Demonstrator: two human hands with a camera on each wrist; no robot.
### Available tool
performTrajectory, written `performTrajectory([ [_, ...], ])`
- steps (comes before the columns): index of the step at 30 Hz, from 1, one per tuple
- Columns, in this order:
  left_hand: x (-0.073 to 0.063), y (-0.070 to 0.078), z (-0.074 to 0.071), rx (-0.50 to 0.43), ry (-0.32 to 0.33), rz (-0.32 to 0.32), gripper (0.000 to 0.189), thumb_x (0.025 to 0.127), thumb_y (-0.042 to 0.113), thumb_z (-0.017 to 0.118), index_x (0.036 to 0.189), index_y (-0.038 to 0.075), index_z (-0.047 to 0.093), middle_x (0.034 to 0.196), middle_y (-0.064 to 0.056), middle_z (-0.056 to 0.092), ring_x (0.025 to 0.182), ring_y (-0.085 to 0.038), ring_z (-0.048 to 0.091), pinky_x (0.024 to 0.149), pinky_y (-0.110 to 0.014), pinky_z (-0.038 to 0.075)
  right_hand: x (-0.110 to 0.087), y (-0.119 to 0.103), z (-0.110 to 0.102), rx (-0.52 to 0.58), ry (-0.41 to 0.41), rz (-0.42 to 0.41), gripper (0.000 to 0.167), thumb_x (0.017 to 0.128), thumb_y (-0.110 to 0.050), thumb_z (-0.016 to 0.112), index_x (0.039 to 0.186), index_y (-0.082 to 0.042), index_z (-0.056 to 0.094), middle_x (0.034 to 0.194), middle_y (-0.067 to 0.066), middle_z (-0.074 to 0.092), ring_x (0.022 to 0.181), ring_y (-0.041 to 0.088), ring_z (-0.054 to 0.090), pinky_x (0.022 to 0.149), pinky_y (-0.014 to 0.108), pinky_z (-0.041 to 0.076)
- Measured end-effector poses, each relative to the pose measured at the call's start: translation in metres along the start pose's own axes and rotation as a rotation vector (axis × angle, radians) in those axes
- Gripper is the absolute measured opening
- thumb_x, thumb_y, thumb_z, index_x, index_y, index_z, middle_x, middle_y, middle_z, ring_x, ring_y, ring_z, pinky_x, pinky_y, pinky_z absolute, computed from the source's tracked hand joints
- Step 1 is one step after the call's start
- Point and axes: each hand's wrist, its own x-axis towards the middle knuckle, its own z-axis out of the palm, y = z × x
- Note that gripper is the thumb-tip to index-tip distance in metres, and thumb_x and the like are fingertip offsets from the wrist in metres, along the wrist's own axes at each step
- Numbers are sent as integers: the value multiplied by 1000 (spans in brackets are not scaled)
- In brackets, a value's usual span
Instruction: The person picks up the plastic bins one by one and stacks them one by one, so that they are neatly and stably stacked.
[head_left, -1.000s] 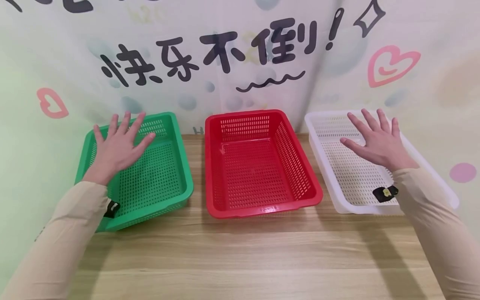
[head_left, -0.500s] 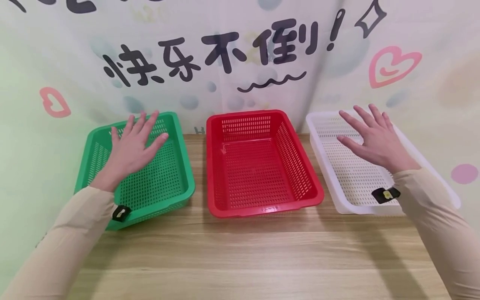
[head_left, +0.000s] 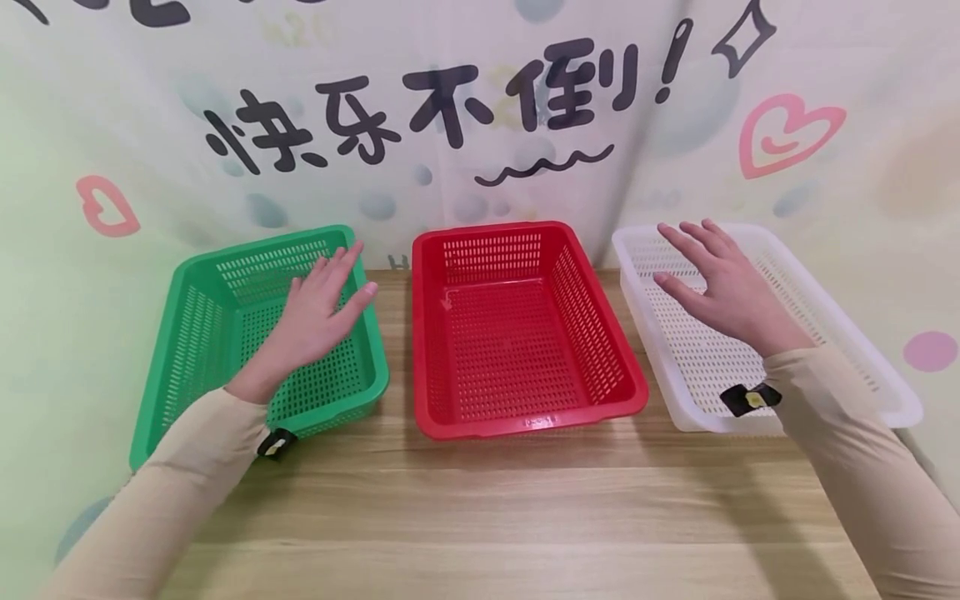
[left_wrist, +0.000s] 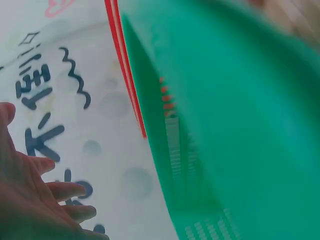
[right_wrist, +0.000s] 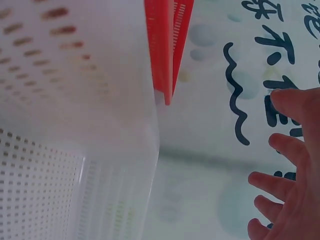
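Fingers straight, the left hand (head_left: pixel 309 327) over the green basket (head_left: pixel 198 333) and right hand (head_left: pixel 731 296) over the white basket (head_left: pixel 654 358) had drifted toward the red basket (head_left: pixel 422 350) on the wooden desk (head_left: pixel 487 517) before a lettered backdrop (head_left: pixel 675 192).

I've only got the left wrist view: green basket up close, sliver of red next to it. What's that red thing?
Observer: A red basket, standing between the green basket and a white basket in the head view.
Operator: Copy. I can't see the right hand at all. Is it holding anything?
Observer: No, nothing in its grip; the fingers are extended, and in the head view the hand appears over the white basket.
Operator: And what are the baskets standing on?
Observer: A table with a wood-grain top, which shows in front of them in the head view.
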Motion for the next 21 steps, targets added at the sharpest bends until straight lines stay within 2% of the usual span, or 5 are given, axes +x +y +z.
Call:
performTrajectory([
  [6,2,10,15,-76,-6,32,67,102,45,37,155,8,17,158,-15,17,142,-45,7,106,-70,0,3,-12,6,51,2,14,64,94,-34,61,151,-18,35,148,24,33,143,37,13,106,67,20],
  [9,2,14,23,-102,-19,35,67,102,44,37,155,8,16,158,-13,18,144,-39,10,109,-66,4,5,-17,9,76,8,5,64,94,-32,62,150,-18,37,147,23,35,143,36,15,106,66,21],
  [15,1,19,36,-172,-60,11,68,103,45,38,156,12,12,159,-10,16,144,-31,15,112,-56,18,7,-23,17,115,-7,-57,60,93,-27,64,148,-15,41,144,22,40,141,39,19,108,63,21],
  [21,-3,21,45,-204,-72,-26,69,102,47,38,156,15,10,159,-10,15,144,-31,16,112,-56,19,10,-29,24,151,-12,-86,58,93,-24,64,146,-12,44,143,22,42,140,40,22,107,63,22],
])
